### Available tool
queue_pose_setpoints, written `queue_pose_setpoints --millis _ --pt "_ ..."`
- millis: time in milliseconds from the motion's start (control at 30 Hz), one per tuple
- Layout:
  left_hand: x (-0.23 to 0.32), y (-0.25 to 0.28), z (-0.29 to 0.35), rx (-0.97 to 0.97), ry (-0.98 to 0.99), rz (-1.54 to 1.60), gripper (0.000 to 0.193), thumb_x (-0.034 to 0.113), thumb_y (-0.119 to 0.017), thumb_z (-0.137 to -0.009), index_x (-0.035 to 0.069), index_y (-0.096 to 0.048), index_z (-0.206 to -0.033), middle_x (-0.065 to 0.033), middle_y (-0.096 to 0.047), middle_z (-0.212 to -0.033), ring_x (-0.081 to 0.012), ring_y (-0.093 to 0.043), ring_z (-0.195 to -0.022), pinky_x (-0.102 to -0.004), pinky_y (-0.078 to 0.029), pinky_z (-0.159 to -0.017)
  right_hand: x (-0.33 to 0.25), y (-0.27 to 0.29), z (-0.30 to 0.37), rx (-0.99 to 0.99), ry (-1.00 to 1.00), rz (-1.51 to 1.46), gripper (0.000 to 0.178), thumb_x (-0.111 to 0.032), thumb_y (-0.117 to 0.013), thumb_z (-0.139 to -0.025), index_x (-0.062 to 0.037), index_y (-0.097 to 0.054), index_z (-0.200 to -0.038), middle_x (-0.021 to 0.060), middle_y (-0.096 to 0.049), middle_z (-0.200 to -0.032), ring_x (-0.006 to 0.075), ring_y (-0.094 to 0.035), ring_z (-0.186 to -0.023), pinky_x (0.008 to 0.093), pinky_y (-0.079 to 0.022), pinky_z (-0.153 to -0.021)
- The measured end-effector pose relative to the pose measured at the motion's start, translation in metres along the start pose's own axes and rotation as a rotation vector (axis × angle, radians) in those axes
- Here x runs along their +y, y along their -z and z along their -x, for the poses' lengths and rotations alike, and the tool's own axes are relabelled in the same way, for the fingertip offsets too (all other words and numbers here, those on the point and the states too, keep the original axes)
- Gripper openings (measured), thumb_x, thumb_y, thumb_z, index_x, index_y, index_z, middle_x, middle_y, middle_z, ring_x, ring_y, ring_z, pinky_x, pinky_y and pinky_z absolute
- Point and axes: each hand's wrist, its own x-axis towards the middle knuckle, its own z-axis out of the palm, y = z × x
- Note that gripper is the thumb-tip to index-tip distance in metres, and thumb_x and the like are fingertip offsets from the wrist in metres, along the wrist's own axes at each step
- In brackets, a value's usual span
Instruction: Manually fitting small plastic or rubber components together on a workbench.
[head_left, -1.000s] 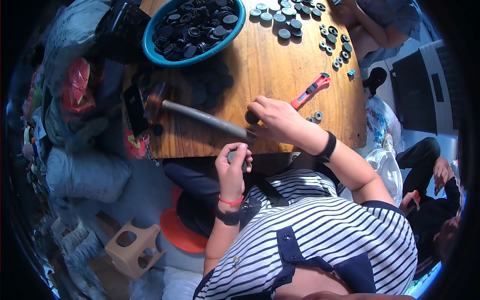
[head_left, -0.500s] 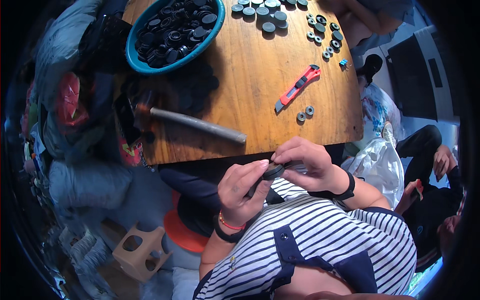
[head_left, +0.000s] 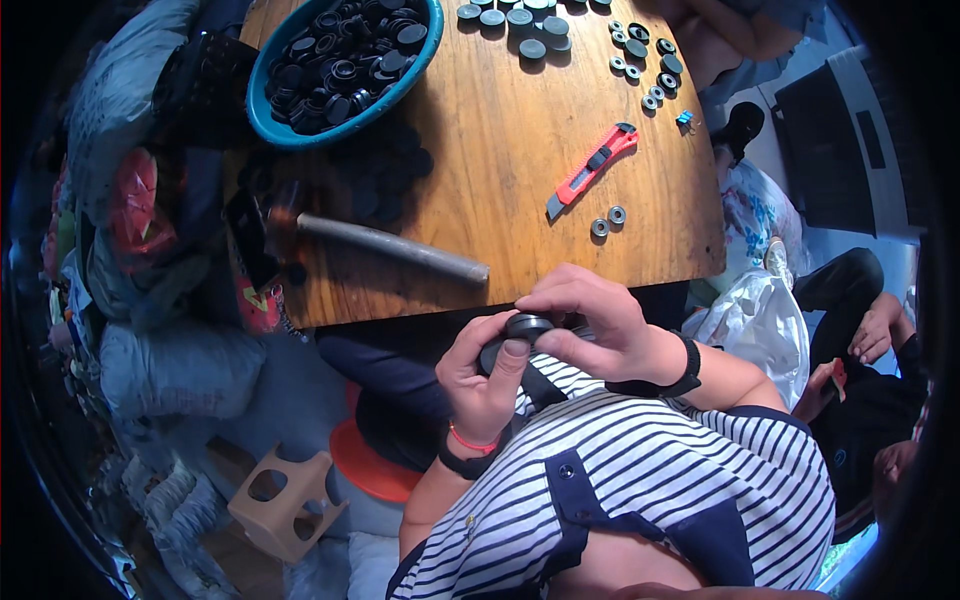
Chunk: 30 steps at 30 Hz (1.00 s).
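Just off the table's front edge, a small round black wheel-like part [head_left: 527,325] is pinched between both hands. My left hand [head_left: 478,372] grips it from the left, thumb on the near side. From the right, my right hand [head_left: 595,318] closes thumb and fingers on its other side; the fingers hide part of it. A hammer [head_left: 395,248] with a grey handle lies on the table to the left. Beyond my hands are two small metal bearings [head_left: 608,222] and a red utility knife [head_left: 592,172] with its blade out.
A blue basin [head_left: 262,112] full of black round parts stands at the far left of the wooden table [head_left: 500,180]. Several dark discs [head_left: 532,49] and more bearings [head_left: 649,98] lie at the back. Another person's hand [head_left: 876,328] shows at right; a beige stool [head_left: 285,500] stands lower left.
The black part has tilted between my fingers, so its edge and top face show differently. My left thumb has moved onto it, and my right hand has shifted slightly left.
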Motion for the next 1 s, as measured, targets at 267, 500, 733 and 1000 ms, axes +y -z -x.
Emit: queue_pose_setpoints --millis 267,500,733,1000 --pt "-0.008 -0.002 -0.002 -0.011 0.235 0.301 0.034 0.014 -0.07 -0.088 -0.006 -0.06 -0.114 -0.0037 -0.065 -0.095 -0.0063 -0.057 -0.082 -0.0201 -0.047 -0.074 0.004 -0.003 0.001 0.097 0.282 0.507 0.039 0.001 -0.075 -0.068 0.0032 -0.061 -0.105 0.0131 -0.061 -0.085 0.0241 -0.061 -0.064 0.0311 -0.05 -0.052" --pt "0.009 -0.001 -0.003 0.11 0.15 0.078 0.038 0.009 -0.069 -0.084 -0.006 -0.06 -0.117 -0.01 -0.065 -0.106 -0.0125 -0.06 -0.093 -0.0261 -0.048 -0.083 0.004 0.004 0.005 -0.034 0.031 0.152 0.05 -0.006 -0.068 -0.081 -0.0003 -0.052 -0.127 0.0174 -0.059 -0.113 0.0259 -0.06 -0.098 0.032 -0.05 -0.076" --pt "0.017 0.003 -0.007 0.093 -0.062 -0.243 0.038 0.007 -0.069 -0.08 -0.006 -0.061 -0.115 -0.0163 -0.065 -0.108 -0.022 -0.063 -0.098 -0.0306 -0.048 -0.088 0.01 0.026 0.022 0.087 -0.54 -0.463 0.039 -0.025 -0.043 -0.1 -0.0007 -0.051 -0.129 0.0048 -0.067 -0.083 0.0002 -0.04 -0.046 0.0148 -0.032 -0.044" --pt "0.009 0.012 -0.006 -0.166 0.163 0.062 0.037 0.01 -0.067 -0.083 -0.008 -0.06 -0.115 -0.0134 -0.065 -0.106 -0.0177 -0.062 -0.094 -0.0282 -0.049 -0.084 -0.01 0.022 -0.008 -0.139 -0.296 -0.119 0.039 -0.011 -0.067 -0.082 -0.0004 -0.059 -0.12 0.0148 -0.054 -0.123 0.0258 -0.05 -0.115 0.0373 -0.04 -0.097"
